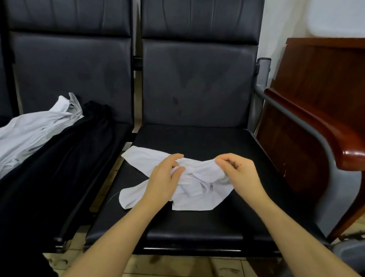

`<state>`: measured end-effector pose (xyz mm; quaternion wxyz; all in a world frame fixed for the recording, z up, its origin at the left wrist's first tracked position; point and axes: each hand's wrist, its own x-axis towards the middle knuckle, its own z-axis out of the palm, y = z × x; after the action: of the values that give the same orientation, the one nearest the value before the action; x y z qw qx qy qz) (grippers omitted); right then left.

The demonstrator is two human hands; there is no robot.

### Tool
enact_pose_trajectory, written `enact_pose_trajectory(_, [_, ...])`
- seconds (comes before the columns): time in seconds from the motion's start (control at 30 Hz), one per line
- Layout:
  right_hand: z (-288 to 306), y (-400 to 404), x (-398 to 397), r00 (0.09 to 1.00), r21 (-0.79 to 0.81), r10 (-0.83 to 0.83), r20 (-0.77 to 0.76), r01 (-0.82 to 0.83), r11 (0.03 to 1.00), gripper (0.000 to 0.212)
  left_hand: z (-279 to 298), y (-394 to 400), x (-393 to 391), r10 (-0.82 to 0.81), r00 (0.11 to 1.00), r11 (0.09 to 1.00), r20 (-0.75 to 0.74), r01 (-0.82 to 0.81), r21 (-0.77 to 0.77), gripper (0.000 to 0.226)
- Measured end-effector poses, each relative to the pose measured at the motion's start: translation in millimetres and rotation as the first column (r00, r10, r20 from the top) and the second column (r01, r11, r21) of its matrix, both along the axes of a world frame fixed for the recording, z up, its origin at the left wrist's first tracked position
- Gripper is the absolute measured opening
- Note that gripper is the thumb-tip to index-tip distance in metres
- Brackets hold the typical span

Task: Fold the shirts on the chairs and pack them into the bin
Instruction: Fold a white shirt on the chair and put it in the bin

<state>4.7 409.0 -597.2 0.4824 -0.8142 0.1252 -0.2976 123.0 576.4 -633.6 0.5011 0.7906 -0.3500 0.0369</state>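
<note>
A small white shirt (196, 186) lies crumpled on the seat of the right black chair (201, 226), one sleeve stretched toward the seat's left edge. My left hand (164, 178) pinches a bunch of its fabric near the middle. My right hand (237, 173) grips the bunched cloth just to the right, fingers curled over it. On the left chair (72, 76) a white collared shirt (32, 131) lies on top of a black garment (60, 163) that hangs over the seat's front. No bin is in view.
A brown wooden desk (321, 121) with a rounded glossy edge stands close to the right chair's grey metal armrest (284, 108). Tiled floor (182, 271) shows below the seats. A narrow gap separates the two chairs.
</note>
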Motion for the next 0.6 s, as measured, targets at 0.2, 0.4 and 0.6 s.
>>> enact_pose_trajectory(0.2, [0.3,-13.5,-1.6,0.996,-0.05,-0.087,-0.035,0.085,0.995,0.018,21.5,-0.7,-10.7,-0.142,0.99,0.989,0.021,0.143,-0.038,0.025])
enact_pose_trajectory(0.4, [-16.7,-16.9,-5.0,0.988,-0.355,-0.15,-0.018,0.134,0.925,0.018,2.6,-9.9,-17.1,-0.136,0.922,0.979,0.364,0.068,0.193,0.046])
enact_pose_trajectory(0.6, [-18.3,-10.8,-25.5,0.985,-0.432,0.025,-0.173,-0.099,0.896,0.004,-1.6,-21.1,-20.6,-0.299,0.83,0.925,0.47,0.132,0.356,0.042])
